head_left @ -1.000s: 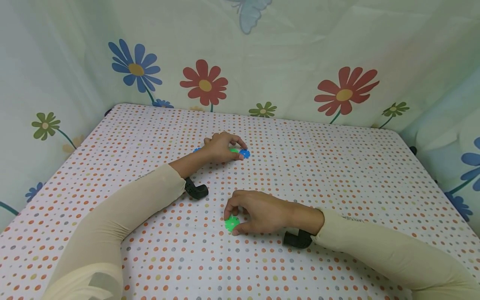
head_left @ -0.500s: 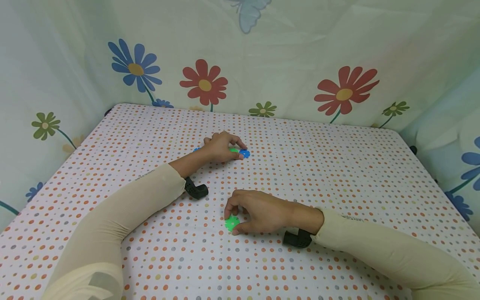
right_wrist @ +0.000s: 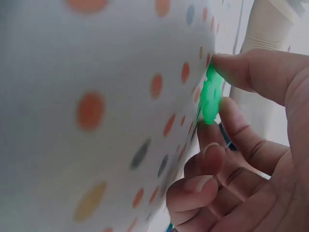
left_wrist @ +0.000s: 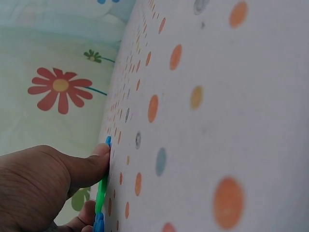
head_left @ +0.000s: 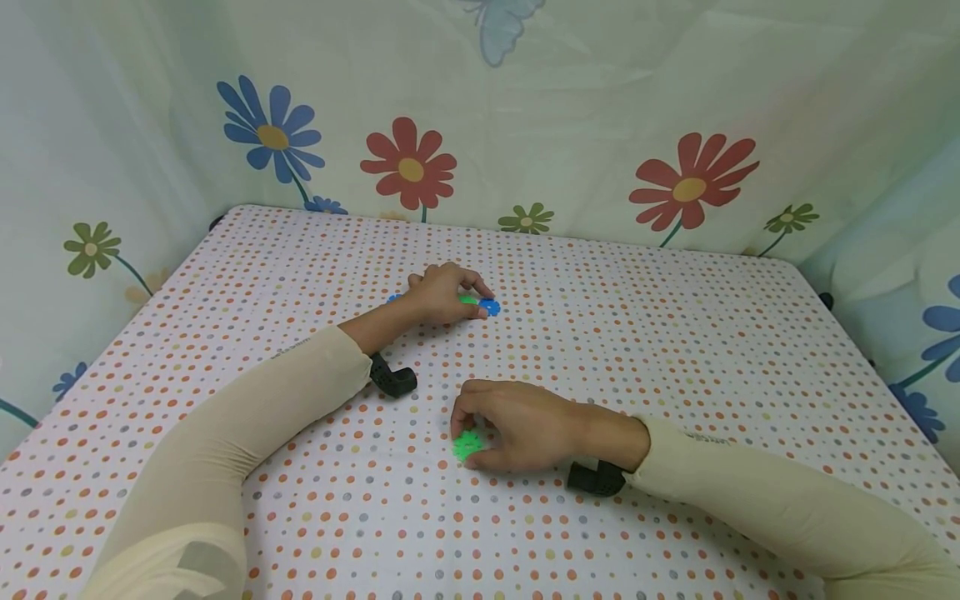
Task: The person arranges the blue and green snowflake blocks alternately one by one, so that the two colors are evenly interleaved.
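My right hand (head_left: 525,427) pinches a green notched interlocking disc (head_left: 468,446) between thumb and fingers, low over the tabletop. In the right wrist view that green disc (right_wrist: 211,94) stands tilted between thumb and fingertips. Farther back, my left hand (head_left: 444,296) holds a row of blue and green notched discs at its right end. A blue disc (head_left: 490,307) shows at the fingertips, with a green disc (head_left: 467,300) beside it, partly under the hand. Another blue disc (head_left: 394,299) peeks out left of the wrist; the hand hides the middle of the row.
A dotted cloth covers the table (head_left: 675,375). Behind it hangs a curtain (head_left: 570,117) printed with flowers. Black wrist mounts (head_left: 393,382) stick out below both wrists.
The green disc in my right hand has turned and tilted, and the fingers have shifted slightly. My left hand and its row of discs stay in place.
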`<state>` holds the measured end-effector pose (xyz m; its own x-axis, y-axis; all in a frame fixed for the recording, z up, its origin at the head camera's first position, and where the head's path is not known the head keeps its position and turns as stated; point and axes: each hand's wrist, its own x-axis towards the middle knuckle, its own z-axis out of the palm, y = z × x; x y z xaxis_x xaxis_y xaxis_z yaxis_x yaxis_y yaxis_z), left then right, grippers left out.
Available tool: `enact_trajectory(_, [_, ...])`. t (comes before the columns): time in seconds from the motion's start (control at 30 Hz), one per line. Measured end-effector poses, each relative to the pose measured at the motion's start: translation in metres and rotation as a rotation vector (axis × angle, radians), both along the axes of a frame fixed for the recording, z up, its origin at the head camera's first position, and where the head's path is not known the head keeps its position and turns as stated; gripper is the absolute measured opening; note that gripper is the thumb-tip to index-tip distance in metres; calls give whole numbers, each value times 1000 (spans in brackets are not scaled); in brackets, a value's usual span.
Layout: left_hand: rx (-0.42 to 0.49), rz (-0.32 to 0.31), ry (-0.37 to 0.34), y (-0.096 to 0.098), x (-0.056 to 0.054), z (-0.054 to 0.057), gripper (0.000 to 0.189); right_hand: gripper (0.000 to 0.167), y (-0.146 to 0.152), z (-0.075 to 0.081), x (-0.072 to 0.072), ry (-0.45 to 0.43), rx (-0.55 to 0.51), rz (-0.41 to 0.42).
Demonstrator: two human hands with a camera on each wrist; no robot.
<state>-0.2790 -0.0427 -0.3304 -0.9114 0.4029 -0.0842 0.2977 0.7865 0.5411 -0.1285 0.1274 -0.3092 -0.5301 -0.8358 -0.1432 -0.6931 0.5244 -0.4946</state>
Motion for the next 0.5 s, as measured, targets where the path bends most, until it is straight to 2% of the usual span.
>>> enact_trajectory(0.5, [21,-9,1,0,1,2,23,17,4,2,-2,-23,-36,-9])
